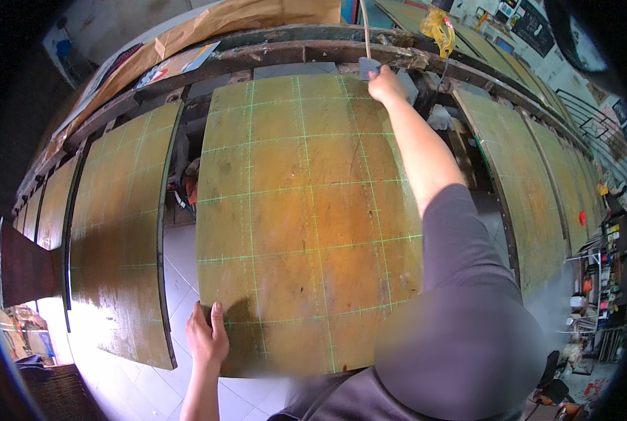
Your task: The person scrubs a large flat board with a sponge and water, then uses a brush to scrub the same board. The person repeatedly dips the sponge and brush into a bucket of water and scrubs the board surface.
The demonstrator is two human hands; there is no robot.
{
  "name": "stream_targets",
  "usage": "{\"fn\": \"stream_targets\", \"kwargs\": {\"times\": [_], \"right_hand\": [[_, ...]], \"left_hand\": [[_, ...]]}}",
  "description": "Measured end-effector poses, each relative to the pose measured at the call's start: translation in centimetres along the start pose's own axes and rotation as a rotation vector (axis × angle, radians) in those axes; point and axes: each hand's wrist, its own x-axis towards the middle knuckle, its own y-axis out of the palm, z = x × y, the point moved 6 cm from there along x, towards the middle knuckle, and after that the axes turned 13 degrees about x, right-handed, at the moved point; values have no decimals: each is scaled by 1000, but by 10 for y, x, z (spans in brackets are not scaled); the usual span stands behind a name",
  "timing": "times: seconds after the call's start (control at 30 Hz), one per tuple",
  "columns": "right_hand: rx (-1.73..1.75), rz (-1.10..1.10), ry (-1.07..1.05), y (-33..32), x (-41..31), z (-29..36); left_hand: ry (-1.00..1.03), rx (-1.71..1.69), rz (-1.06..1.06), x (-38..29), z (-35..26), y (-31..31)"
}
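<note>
Before me lies a large, worn, yellow-brown board marked with a grid of bright green lines. At its near left corner, my left hand grips the edge, thumb on top and fingers over the side. My right arm reaches across the board's right side. At the far right corner, my right hand holds a small grey block-like piece; its exact kind is unclear. A pale thin rod or cord rises just behind that piece. A round blur hides part of my right side and the near right corner.
Similar gridded boards stand at left and right, with gaps between. A dark beam frame runs along the far side. A yellow plastic-wrapped thing hangs over it. Brown paper lies beyond. Cluttered shelves stand at far right.
</note>
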Motion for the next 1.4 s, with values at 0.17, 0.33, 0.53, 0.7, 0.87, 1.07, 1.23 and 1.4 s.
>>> {"fn": "stream_targets", "kwargs": {"times": [0.17,0.33,0.53,0.7,0.87,1.07,1.23,1.4], "right_hand": [[-121,-112,-28,-6,-18,5],[-351,-193,-18,48,-32,45],[-220,104,-76,50,-50,75],[-175,79,-327,84,-113,131],[13,236,-743,95,-222,161],[85,416,-861,16,-289,89],[-7,491,-708,-35,-324,34],[38,497,-692,2,-308,42]], "left_hand": [[-28,-101,86,0,-16,-9],[50,-32,-13,2,-16,-6],[-23,-53,103,-1,-13,-5],[-23,-25,62,2,-14,-5],[-20,3,10,3,-13,-7],[-25,-81,31,3,-9,-8],[-40,-25,69,1,-10,-7],[-13,-41,69,4,-14,-4]]}}
